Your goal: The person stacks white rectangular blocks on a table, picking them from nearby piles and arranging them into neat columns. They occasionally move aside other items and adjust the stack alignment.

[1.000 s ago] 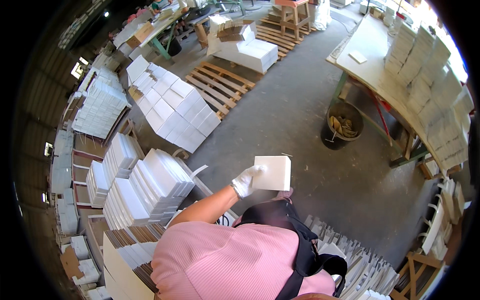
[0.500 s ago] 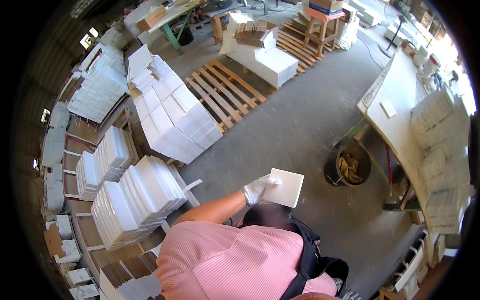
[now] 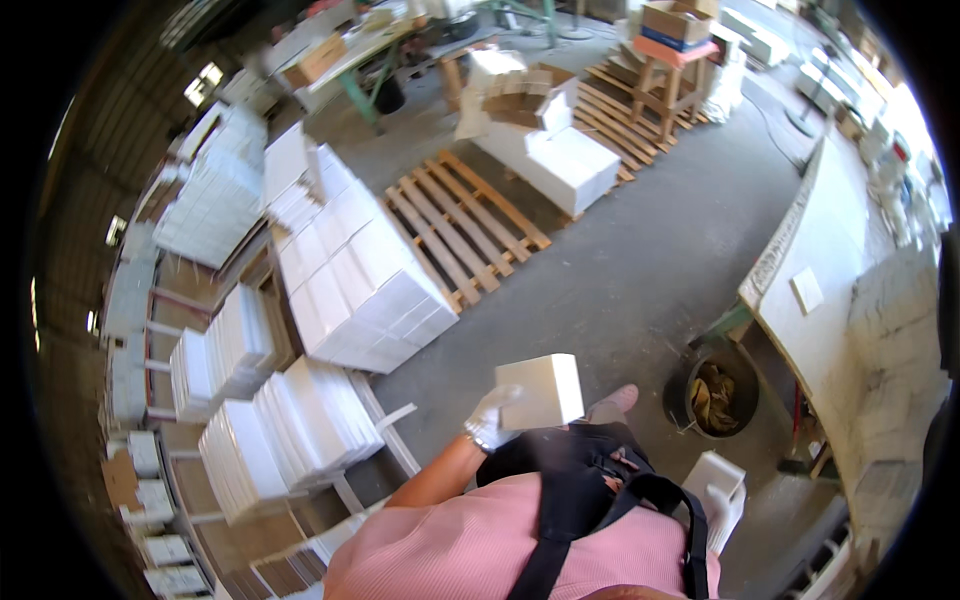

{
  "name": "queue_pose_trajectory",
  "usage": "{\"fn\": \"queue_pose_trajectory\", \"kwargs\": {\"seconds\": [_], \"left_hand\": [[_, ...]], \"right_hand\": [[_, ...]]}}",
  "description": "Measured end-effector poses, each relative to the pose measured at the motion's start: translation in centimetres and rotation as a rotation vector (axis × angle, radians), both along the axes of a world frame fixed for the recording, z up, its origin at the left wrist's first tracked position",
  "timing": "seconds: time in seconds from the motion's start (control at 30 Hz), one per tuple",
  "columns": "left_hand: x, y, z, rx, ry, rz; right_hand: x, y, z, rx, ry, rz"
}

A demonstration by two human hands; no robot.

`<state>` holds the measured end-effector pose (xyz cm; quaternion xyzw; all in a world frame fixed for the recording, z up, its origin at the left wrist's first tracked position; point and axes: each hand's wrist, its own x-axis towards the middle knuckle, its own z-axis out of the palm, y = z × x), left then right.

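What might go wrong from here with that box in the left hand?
The white box might slip: the left hand grips it at one side only, and it could land near the shoe.

The dark bucket stands on the floor beside the table, so a step that way might knock it.

Left hand (image 3: pixel 488 420): glove blurred, several fingers hidden behind the white block (image 3: pixel 542 392), full grip unreadable. Right hand (image 3: pixel 716 508): blends into a second white block (image 3: pixel 716 468), partly behind the black strap (image 3: pixel 695 545); fingers can't be separated. Table (image 3: pixel 812 250): near end fades into the dark rim, stacks (image 3: pixel 895 320) along its right edge smeared, clutter (image 3: pixel 890 170) past its far right corner too blurry to ID. Bucket (image 3: pixel 681 405): crumpled contents, kind unclear. Pink shirt (image 3: pixel 470 535) cut by bottom edge.
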<state>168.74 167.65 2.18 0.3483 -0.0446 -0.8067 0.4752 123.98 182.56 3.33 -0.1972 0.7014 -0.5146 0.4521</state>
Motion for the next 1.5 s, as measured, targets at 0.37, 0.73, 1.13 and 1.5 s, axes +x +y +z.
{"fn": "queue_pose_trajectory", "kwargs": {"seconds": [0.37,0.73,1.13,1.5], "left_hand": [[-3.1,-15.9,-3.7,-0.037,-0.17,0.425],[-8.9,-46.4,-3.7,-0.187,-0.442,0.031],[-24.0,-84.9,-5.8,-0.247,-0.293,-0.395],[-52.4,-102.9,-7.6,-0.23,-0.312,-0.681]], "right_hand": [[-6.9,-38.4,4.8,-0.083,-0.006,0.225],[-12.4,-61.7,1.1,0.079,0.132,0.07],[-19.7,-72.6,-2.1,-0.044,-0.04,-0.429],[-41.1,-84.9,-0.9,-0.031,-0.003,-0.617]]}}
